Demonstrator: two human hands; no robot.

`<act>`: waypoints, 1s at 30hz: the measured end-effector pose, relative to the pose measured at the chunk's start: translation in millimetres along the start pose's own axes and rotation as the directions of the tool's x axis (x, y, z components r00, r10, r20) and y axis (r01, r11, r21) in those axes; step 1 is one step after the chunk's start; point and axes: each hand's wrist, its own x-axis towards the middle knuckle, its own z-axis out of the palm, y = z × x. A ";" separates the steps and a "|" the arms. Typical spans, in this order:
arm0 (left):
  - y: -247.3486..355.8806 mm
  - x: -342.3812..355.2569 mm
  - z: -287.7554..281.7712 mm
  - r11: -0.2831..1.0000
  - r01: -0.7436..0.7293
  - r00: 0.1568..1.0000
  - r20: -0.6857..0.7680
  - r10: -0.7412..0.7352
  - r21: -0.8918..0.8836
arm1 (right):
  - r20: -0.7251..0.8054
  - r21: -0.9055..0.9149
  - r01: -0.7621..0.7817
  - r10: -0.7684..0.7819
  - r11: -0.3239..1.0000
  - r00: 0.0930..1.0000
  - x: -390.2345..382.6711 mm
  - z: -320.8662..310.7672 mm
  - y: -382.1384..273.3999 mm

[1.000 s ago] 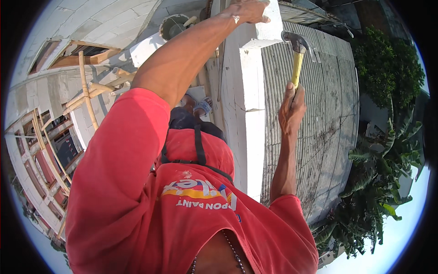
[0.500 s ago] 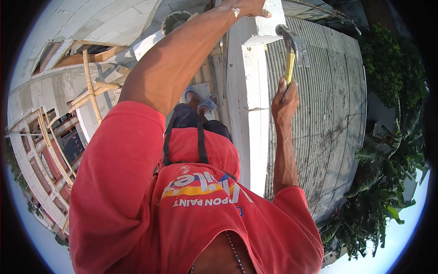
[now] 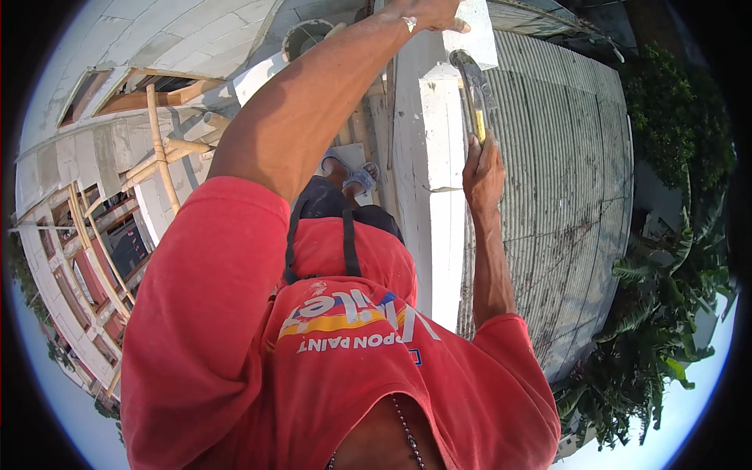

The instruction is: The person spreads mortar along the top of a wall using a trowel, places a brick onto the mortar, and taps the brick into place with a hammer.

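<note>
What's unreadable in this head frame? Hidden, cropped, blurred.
- Left hand, head view: top cropped by the picture edge; its grip on the white block unclear.
- Hammer: head motion-blurred; contact with the block cannot be told.
- Feet: mostly hidden behind the left arm and red shirt.

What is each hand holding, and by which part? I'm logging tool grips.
Right hand grips a hammer low on its yellow handle; left hand rests on a white block.
</note>
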 end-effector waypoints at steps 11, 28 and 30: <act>-0.1 -4.3 0.4 1.000 -0.016 1.000 -0.008 0.016 -0.004 | -0.060 0.069 -0.153 0.157 0.986 0.986 -8.6 -10.0 -0.1; 2.4 -4.5 -0.5 0.999 -0.038 0.999 -0.018 0.037 -0.001 | -0.153 0.041 -0.007 0.013 0.999 0.988 -26.4 16.2 27.7; 4.3 -8.5 2.7 0.999 -0.038 0.999 -0.011 0.038 -0.005 | -0.009 0.056 -0.117 0.118 0.992 0.993 -20.0 11.7 20.6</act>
